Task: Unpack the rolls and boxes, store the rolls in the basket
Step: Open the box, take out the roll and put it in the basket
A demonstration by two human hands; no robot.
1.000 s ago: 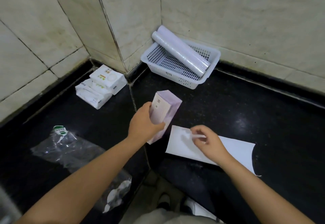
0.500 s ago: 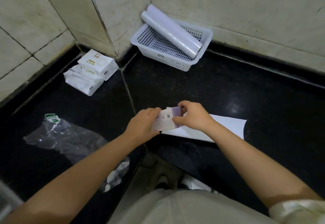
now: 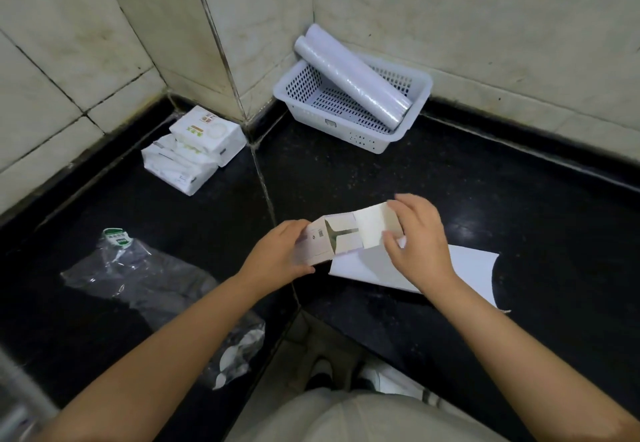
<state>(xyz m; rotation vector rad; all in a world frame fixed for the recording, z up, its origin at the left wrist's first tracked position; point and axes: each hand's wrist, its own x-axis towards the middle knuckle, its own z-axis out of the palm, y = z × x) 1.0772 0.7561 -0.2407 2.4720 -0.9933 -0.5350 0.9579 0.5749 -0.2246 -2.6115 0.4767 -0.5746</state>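
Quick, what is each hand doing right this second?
Left hand: closed around the body of the small box.
Right hand: fingers pinching the box's opened end flap.

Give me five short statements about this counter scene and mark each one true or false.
1. Both hands, left hand and right hand, hold the small box. True.
2. The box's end flaps are shut. False: they are open.
3. Two rolls lie in the white basket. True.
4. The basket stands upside down. False: it stands upright.
5. The tissue packs sit inside the basket. False: they are stacked by the wall, left of it.
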